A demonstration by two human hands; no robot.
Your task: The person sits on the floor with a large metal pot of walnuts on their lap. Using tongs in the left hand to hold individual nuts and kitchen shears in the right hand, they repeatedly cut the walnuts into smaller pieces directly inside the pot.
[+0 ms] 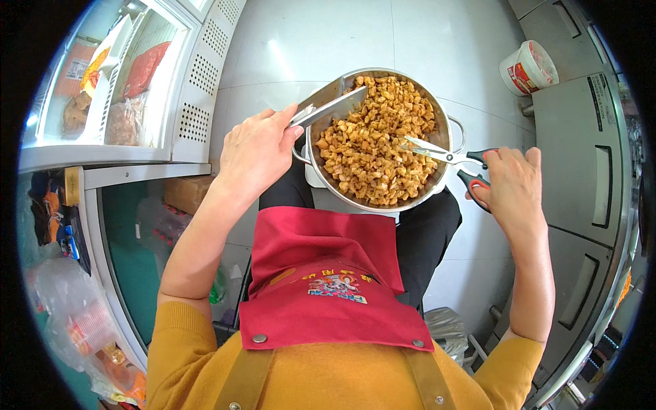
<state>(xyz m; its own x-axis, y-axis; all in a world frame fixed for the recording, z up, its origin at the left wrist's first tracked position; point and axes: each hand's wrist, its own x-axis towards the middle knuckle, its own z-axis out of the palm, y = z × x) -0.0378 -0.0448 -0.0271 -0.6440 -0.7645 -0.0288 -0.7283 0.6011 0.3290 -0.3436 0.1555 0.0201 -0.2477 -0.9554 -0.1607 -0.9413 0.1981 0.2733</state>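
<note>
Before my knees stands a round steel pan (445, 120) with loop handles, holding a heap of small brown diced pieces, seemingly seasoned meat (382, 148). My left hand (259, 146) grips a flat metal utensil (333, 108), seemingly tongs, at the pan's left rim; its far end reaches over the pieces. Fingers of my right hand (512, 187) are in the black and red handles of kitchen scissors (443, 155). The scissors cross the right rim, with their blades slightly apart and their tips at the food.
A glass-fronted cabinet (192, 92) with packaged food stands on the left. Below it are a cardboard box (188, 193) and plastic bags (72, 292). Grey metal cabinets (571, 154) line the right side, with a white bucket (528, 69) beside them. A red apron (328, 241) covers my lap.
</note>
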